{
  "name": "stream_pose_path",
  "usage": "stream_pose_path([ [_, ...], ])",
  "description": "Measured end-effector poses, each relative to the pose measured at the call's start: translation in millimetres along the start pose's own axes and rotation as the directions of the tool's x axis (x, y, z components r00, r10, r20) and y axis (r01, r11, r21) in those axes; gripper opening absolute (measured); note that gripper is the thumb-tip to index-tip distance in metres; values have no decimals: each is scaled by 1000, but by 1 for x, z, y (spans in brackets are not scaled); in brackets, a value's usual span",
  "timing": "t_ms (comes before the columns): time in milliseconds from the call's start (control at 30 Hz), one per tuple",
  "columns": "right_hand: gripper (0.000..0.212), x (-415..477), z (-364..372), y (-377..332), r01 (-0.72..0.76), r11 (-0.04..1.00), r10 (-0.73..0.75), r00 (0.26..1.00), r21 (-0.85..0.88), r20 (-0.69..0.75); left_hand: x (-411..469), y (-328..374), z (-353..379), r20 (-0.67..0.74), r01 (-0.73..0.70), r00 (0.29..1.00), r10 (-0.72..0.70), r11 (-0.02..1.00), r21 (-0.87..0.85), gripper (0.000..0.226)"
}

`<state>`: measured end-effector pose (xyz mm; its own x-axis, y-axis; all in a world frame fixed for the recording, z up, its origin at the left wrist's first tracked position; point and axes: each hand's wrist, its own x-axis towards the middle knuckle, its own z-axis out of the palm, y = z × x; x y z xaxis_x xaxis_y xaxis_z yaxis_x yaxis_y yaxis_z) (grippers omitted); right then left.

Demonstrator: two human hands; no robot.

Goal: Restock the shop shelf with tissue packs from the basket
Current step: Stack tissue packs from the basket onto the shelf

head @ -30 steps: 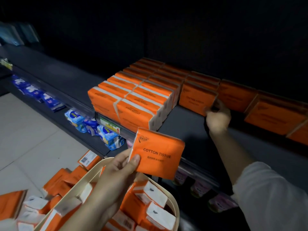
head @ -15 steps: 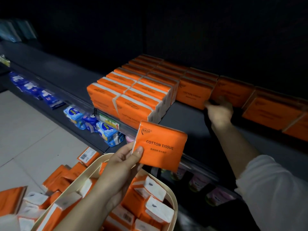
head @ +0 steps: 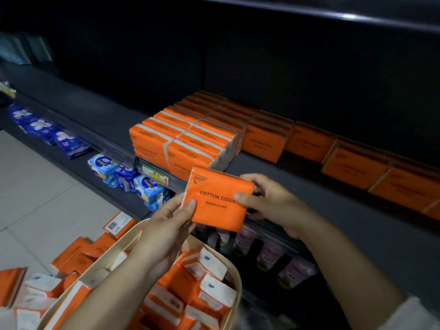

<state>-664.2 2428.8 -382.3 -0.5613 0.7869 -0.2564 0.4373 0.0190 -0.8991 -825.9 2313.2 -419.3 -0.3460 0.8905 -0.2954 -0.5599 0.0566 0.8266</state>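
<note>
Here, at the near left, loose orange packs (head: pixel 71 256) lie on the floor tiles (head: pixel 35 198) beside the cream basket (head: pixel 112 253), which holds more of them. Above the basket, the left hand (head: pixel 164 232) pinches the tissue pack (head: pixel 219 215) by its left edge, with the thumb flat on the printed front and the other fingers hidden behind. The right hand (head: pixel 271 206) grips the pack's right edge, thumb on the front and fingers curled round the back. The pack hangs in the air just in front of the shelf (head: pixel 309 194), near the stacked packs (head: pixel 185 141). A back row of packs (head: pixel 352 167) runs off to the far right.
</note>
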Motion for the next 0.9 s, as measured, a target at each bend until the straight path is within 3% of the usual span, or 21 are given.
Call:
stream_pose_path([
  [100, 28, -1, 1, 2, 3, 1000, -4, 1000, 29, 6, -2, 1, 0, 2, -17, 1000, 17, 999, 44, 43],
  [200, 22, 1, -9, 0, 60, 993, -58, 998, 103, -25, 1, 0, 0, -82, -50, 995, 64, 986, 160, 38],
  [267, 22, 5, -20, -1, 144, 973, -114, 980, 178, -166, 3, 0, -2, -150, -47, 985, 83, 972, 231, 39],
  [367, 27, 18, -40, 10, 298, 932, -144, 827, 207, -543, 5, -1, -5, -166, -30, 982, 84, 952, 305, 31],
  [433, 30, 28, -49, 22, 257, 963, -133, 713, 80, -688, 6, -2, -5, -165, -23, 982, 87, 935, 354, 25],
  [500, 37, 36, -55, 34, 131, 989, -138, 685, -65, -716, 8, -4, -3, -174, -14, 981, 87, 923, 385, 22],
  [600, 46, 49, -58, 45, 3, 979, -144, 716, -204, -683, 9, -8, -5, -179, -5, 978, 104, 874, 485, 27],
  [700, 51, 64, -58, 47, -34, 974, -131, 728, -226, -673, 8, -11, -11, -149, -22, 976, 159, 752, 658, 29],
  [800, 54, 79, -56, 41, -63, 968, -132, 693, -242, -709, 6, -11, -19, -100, -50, 970, 222, 584, 810, 24],
  [900, 58, 94, -54, 39, -50, 965, -163, 656, -258, -737, 6, -11, -27, -54, -73, 968, 245, 483, 872, 19],
])
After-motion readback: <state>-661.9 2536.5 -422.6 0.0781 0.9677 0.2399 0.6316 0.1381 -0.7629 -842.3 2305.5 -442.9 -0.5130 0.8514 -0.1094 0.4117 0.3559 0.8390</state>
